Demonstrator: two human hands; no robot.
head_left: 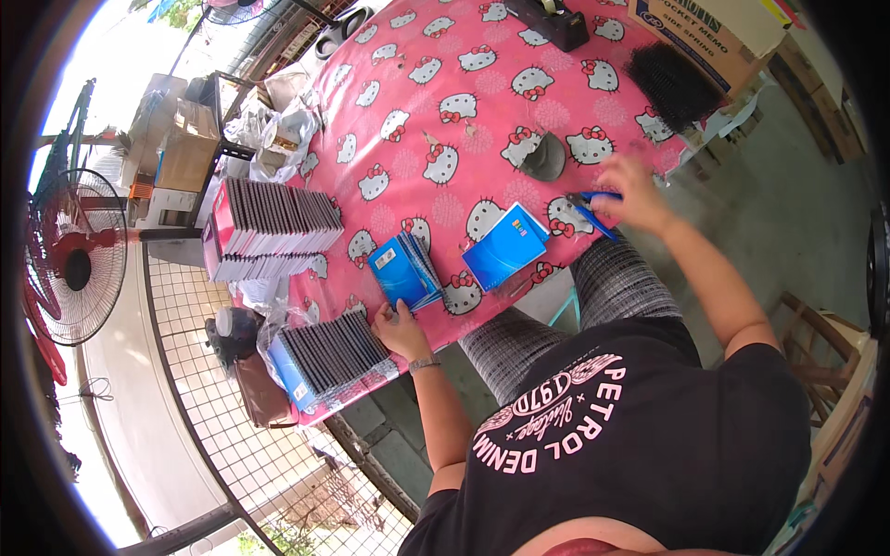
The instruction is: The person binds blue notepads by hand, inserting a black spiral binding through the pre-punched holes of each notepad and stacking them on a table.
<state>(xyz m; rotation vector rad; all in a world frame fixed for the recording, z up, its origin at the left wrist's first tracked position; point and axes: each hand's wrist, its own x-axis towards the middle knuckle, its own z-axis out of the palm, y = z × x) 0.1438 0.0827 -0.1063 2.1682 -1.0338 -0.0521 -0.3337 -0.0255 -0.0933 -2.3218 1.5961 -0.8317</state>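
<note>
My left hand [400, 332] rests at the near edge of a small fanned pile of blue notebooks [400, 270], a fingertip at its corner and the fingers slightly apart. To its left stands a row of stacked blue notebooks [326, 357] with black bound edges. Another blue notebook [506, 248] lies in front of me, a second one peeking from under it. My right hand [634, 193], a little blurred, is over blue-handled pliers [595, 215], its fingers curved and apart beside one handle. A dark grey pouch-like piece [544, 157] lies just beyond.
Pink-covered table [482, 120]. Pink-covered notebooks [273, 227] are stacked at left. A pile of black binding coils [675, 85] lies at the far right by a cardboard box [709, 37]. A black tape dispenser [549, 20] sits at the back. A fan [78, 269] stands left.
</note>
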